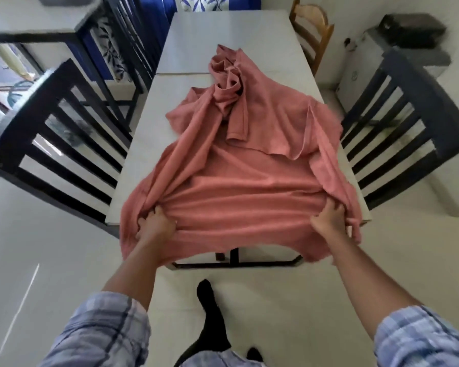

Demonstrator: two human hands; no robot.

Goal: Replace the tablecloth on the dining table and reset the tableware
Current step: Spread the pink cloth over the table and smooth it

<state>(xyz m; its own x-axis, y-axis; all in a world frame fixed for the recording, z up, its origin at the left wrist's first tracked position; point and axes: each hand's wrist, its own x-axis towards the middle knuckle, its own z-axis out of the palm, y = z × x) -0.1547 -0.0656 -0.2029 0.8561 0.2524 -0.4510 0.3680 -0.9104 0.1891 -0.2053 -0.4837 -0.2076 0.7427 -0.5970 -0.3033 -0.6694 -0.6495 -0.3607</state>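
Observation:
A salmon-pink tablecloth [249,181] lies crumpled and twisted along the pale dining table [217,35], bunched toward the far middle and draped over the near edge. My left hand [157,223] grips a gathered fold at the near left. At the near right, my right hand [329,218] grips the cloth's edge. The stretch of fabric between both hands is pulled taut in horizontal creases. No tableware is in view on the table.
Dark slatted chairs stand at the left [56,144] and right [408,123] of the table, another dark chair [122,49] farther left, and a wooden chair [310,30] at the far right. A white cabinet [368,67] carries a dark box. My feet stand on pale floor.

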